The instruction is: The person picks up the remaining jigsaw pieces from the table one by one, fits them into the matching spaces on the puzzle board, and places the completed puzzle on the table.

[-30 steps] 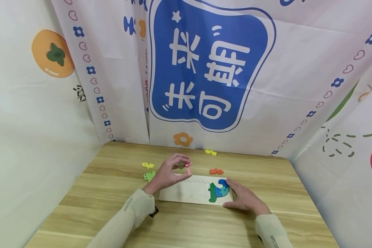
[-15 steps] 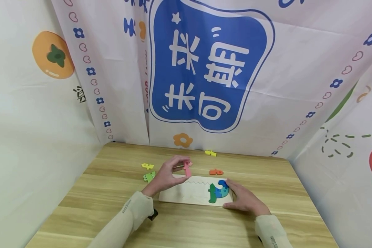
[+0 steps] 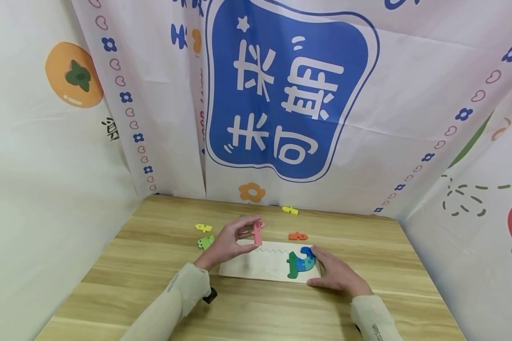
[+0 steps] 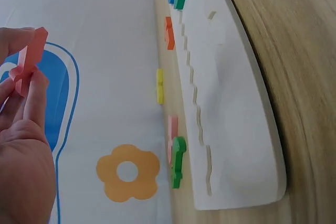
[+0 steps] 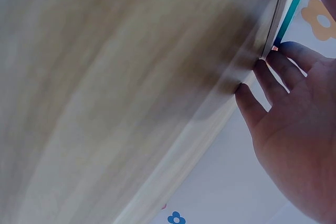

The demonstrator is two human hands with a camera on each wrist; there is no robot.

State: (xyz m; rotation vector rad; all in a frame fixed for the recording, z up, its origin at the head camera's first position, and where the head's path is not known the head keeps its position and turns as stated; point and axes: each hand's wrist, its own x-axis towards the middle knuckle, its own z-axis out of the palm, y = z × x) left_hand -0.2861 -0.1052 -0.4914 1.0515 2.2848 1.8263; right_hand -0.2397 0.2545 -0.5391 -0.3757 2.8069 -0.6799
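My left hand (image 3: 230,242) pinches a pink puzzle piece (image 3: 257,234) between thumb and fingers, raised above the left part of a pale wooden puzzle board (image 3: 256,265). In the left wrist view the held piece (image 4: 32,55) stands on edge in the fingertips. My right hand (image 3: 338,272) holds the board's right end, thumb at the near edge and fingers at the far one. Green and blue pieces (image 3: 300,262) sit joined in the board at that end. The rest of its recess is bare, with a zigzag line along the far side.
Beyond the board lie an orange piece (image 3: 297,236), a yellow piece (image 3: 290,210), a green piece (image 4: 177,162) and a light pink one (image 4: 172,127). Left of the board are another yellow piece (image 3: 203,228) and a green animal-head piece (image 3: 205,242). A printed cloth (image 3: 175,166) hangs behind the table.
My left hand has turned the pink piece so its broad, marked face shows, and has come slightly lower. The right hand and board have stayed in place.
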